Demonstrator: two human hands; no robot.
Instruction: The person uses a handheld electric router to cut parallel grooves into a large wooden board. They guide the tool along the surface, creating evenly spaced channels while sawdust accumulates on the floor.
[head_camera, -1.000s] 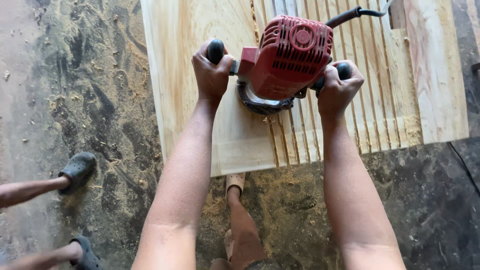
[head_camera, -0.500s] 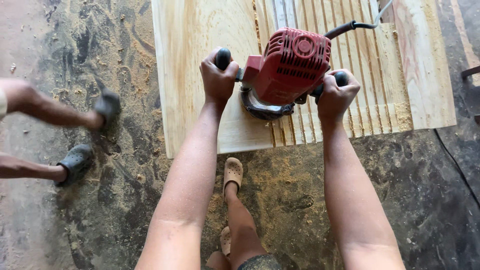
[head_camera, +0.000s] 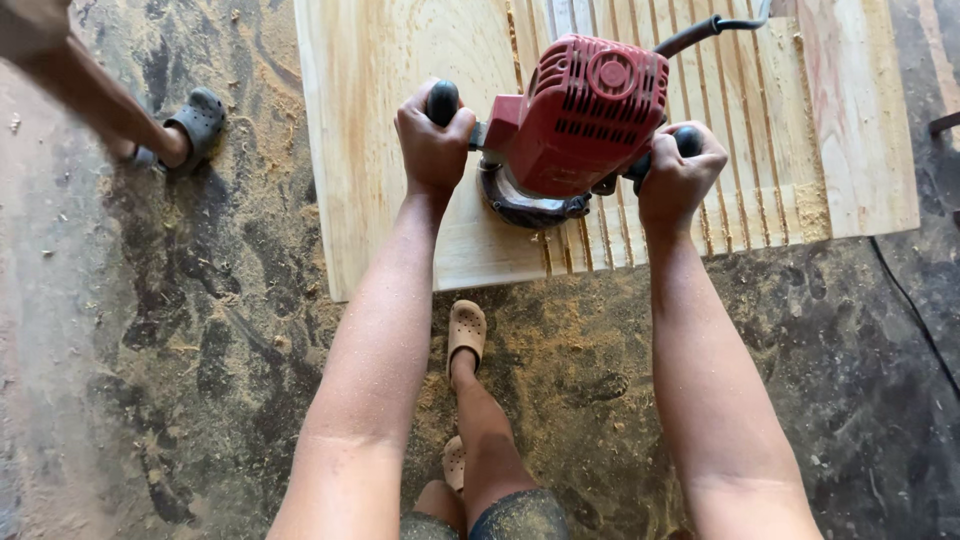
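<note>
A red electric router stands on a pale wooden board near the board's front edge. My left hand grips its left black knob, my right hand grips the right one. Several parallel grooves run lengthwise in the board to the right of and behind the router; the left part is smooth. A black cord leads away from the router's top right.
The board lies over a dark floor strewn with sawdust. My foot in a tan clog stands just before the board's edge. Another person's leg and dark clog are at the upper left. A thin black cable crosses the floor at right.
The router and both hands have slid a little further along the board. The other person's feet have stepped up and away at the left; only one foot stays in view.
</note>
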